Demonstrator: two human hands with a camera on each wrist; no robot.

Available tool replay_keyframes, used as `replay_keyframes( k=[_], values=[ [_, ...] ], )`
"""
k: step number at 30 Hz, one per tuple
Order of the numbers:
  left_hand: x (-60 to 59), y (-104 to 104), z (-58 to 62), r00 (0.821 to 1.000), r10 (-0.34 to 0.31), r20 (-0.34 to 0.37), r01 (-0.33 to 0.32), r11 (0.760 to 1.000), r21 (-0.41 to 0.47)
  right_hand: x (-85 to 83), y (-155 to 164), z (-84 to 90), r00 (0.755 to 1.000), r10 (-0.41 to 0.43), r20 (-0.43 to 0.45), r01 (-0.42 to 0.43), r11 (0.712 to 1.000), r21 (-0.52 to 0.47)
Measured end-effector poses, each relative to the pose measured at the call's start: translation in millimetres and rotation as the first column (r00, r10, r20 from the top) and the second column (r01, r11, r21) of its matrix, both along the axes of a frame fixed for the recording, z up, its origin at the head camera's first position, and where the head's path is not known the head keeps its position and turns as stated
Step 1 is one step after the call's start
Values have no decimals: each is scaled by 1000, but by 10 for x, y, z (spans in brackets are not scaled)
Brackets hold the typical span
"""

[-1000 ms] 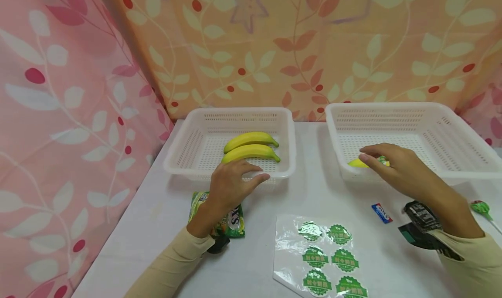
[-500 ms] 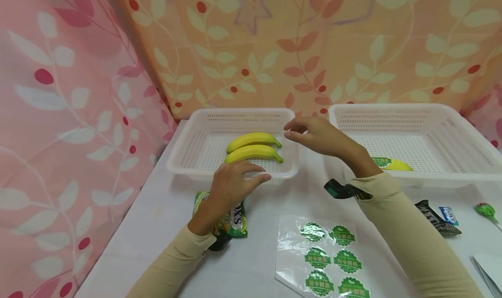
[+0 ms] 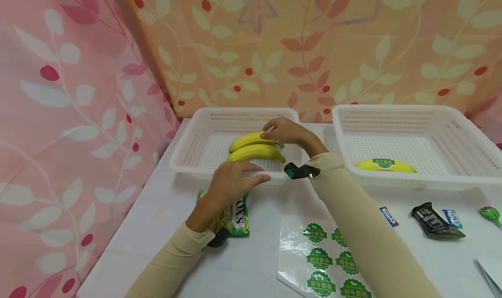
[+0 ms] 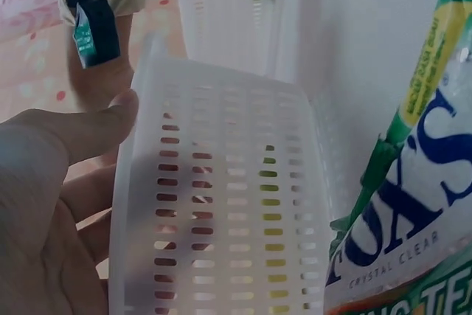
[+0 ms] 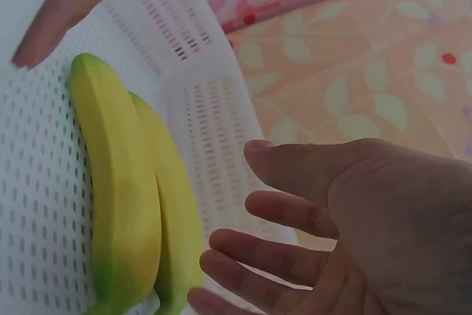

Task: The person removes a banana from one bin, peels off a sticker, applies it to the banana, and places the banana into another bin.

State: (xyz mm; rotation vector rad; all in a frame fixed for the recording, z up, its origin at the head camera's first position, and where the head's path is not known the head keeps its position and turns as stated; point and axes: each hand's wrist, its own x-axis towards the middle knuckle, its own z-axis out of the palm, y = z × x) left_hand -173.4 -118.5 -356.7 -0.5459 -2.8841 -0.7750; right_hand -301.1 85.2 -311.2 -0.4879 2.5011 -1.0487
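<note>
Two yellow bananas, a front one (image 3: 256, 151) and a back one (image 3: 246, 141), lie side by side in the left white plastic basket (image 3: 251, 110). My right hand (image 3: 285, 131) hovers over the back banana near its stem end. In the right wrist view its fingers (image 5: 276, 215) are spread, with nothing between them. My left hand (image 3: 232, 181) is at that basket's front rim, fingers loosely extended. The left wrist view shows its thumb right at the rim. A third banana (image 3: 405, 166), bearing a green label (image 3: 383, 162), rests in the right white basket (image 3: 392, 108).
A green Fox's bag (image 3: 240, 219) lies partly under my left wrist. My right forearm crosses above a sheet of green labels (image 3: 288, 245). To the right are a black wrapped snack (image 3: 433, 221), two small wrapped candies (image 3: 389, 216) and a green lollipop (image 3: 490, 213).
My right hand has moved left from the labelled banana in the right basket to above the bananas in the left basket. My left hand has stayed at the front rim.
</note>
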Motion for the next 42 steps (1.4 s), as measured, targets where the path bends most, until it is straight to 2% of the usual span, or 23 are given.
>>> replay_keyframes(
  k=[7, 12, 20, 26, 35, 39, 42],
  values=[
    [-26, -50, 9, 998, -45, 48, 44, 999, 24, -92, -149, -109, 995, -43, 88, 37, 997, 67],
    [-29, -47, 27, 996, -55, 72, 52, 998, 42, -79, -188, -157, 995, -45, 86, 34, 992, 126],
    [-19, -28, 37, 997, -47, 66, 44, 998, 40, -70, -217, -185, 990, -54, 130, 30, 983, 180],
    [-25, -31, 24, 997, -68, 48, 65, 996, 56, -72, -216, -218, 985, -65, 160, 27, 974, 224],
    [-34, -19, 11, 997, -77, 22, 75, 996, 47, -64, -211, -191, 992, -38, 123, 8, 973, 233],
    [-31, -18, 18, 997, -69, 23, 68, 997, 40, -55, -178, -95, 998, 20, 56, -30, 981, 193],
    [-27, -23, 20, 998, -65, 22, 64, 997, 33, -30, -115, 4, 998, 60, 5, -60, 990, 126]
  ],
)
